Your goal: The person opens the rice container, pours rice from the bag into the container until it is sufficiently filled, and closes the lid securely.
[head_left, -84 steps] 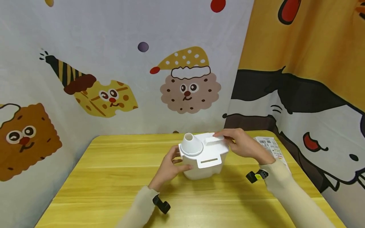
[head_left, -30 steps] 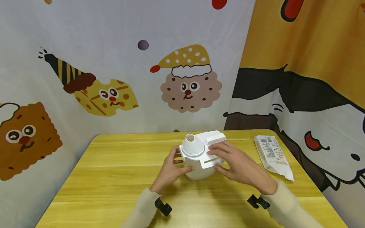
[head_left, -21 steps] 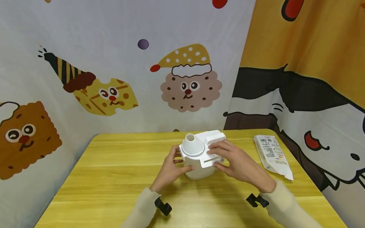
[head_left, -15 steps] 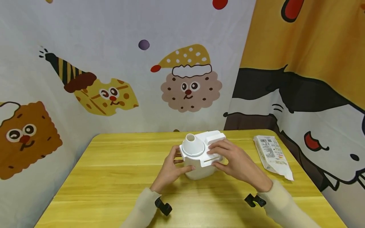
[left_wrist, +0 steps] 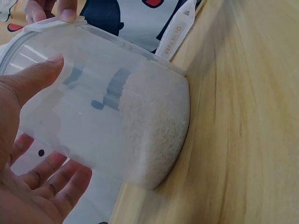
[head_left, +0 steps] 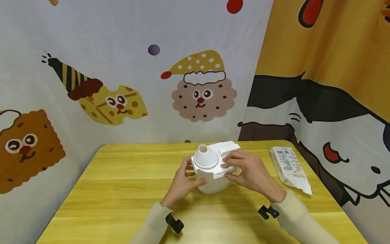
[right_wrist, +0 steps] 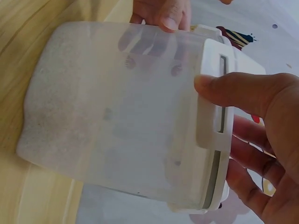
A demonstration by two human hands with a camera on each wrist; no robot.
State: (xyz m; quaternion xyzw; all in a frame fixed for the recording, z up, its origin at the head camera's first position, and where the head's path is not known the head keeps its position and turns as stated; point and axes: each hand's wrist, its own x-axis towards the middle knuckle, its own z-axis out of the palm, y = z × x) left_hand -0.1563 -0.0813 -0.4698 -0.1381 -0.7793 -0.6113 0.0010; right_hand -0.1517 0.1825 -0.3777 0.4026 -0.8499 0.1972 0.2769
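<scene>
A translucent plastic rice container (head_left: 210, 186) stands upright on the table, topped by a white lid (head_left: 217, 146) with a cone-shaped spout (head_left: 203, 158). White rice (left_wrist: 154, 121) fills its lower part. My left hand (head_left: 179, 185) holds the container's left side, thumb across the front and fingers spread behind. On the lid's right side, my right hand (head_left: 251, 171) has its fingers over the top and its thumb on the slotted latch (right_wrist: 211, 123). In the right wrist view the latch lies folded down along the container's wall.
A white printed packet (head_left: 287, 164) with a crumpled end lies at the table's right side. The wooden table (head_left: 122, 189) extends left and in front of the container. A cartoon-patterned curtain (head_left: 122, 40) hangs just behind the table's far edge.
My right hand has come from the lid's back right corner to its front latch, which has tilted downward under the thumb. My left hand has stayed on the container, which has turned slightly.
</scene>
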